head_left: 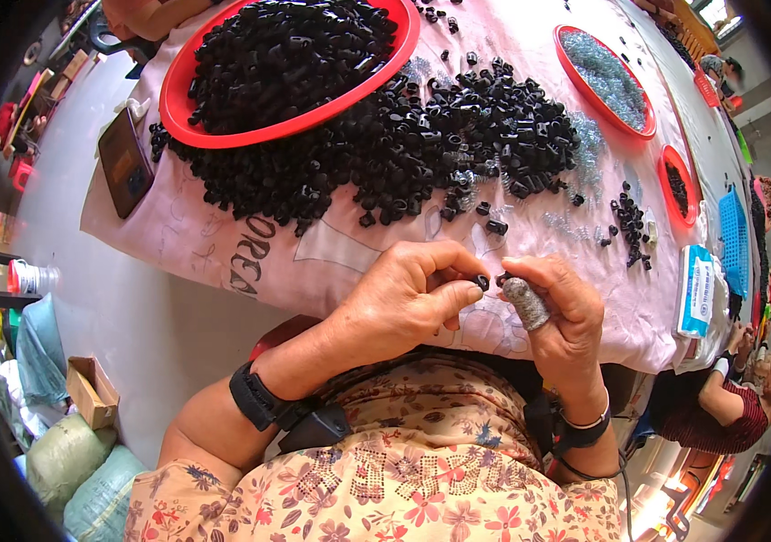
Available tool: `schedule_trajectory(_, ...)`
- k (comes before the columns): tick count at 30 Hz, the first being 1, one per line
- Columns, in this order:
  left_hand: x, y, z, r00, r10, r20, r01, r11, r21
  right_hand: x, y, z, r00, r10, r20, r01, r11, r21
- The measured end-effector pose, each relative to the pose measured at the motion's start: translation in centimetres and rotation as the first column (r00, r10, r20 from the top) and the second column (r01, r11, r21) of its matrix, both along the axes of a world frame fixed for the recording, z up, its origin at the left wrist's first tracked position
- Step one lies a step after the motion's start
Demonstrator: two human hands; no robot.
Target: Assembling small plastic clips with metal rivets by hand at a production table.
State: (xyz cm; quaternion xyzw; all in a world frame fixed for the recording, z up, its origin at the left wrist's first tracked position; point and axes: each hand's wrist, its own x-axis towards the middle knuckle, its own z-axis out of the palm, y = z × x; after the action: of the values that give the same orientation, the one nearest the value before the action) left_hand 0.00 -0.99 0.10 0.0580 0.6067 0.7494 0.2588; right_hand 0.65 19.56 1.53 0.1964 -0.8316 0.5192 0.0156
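Close together at the table's near edge, my two hands each pinch a small black plastic part. Thumb and forefinger of my left hand (408, 291) are closed on one black plastic part (482, 283). My right hand (570, 312), its thumb wrapped in a grey cover (525, 304), grips another black part (501, 280), mostly hidden by the fingers. The two parts nearly meet. Beyond my hands spreads a large pile of loose black plastic parts (376, 163), with fine metal springs (588, 144) scattered along its right side.
A big red basin (177, 113) heaped with black parts stands at the back left. Rightward are a red tray (652, 126) of springs, a small red tray (694, 203), a blue basket (734, 244) and a blue-white packet (696, 294). A phone (125, 164) lies left. Another person (719, 406) sits right.
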Motion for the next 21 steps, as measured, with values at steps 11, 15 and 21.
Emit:
schedule_trajectory(11, 0.11, 0.05, -0.03, 1.0, 0.018, -0.021, -0.018, 0.999, -0.042, -0.16, -0.86, -0.04, 0.97, 0.057, -0.235, -0.026, 0.991, 0.133)
schedule_trajectory(15, 0.03, -0.07, 0.36, 1.0, 0.006, 0.017, -0.006, 0.999, -0.034, -0.09, -0.82, -0.25, 0.974, 0.052, -0.22, -0.027, 0.993, 0.116)
schedule_trajectory(21, 0.16, -0.1, -0.22, 0.994, -0.015, 0.106, 0.005, 0.996, 0.089, -0.19, -0.9, -0.28, 0.969, 0.043, -0.244, -0.021, 0.996, 0.091)
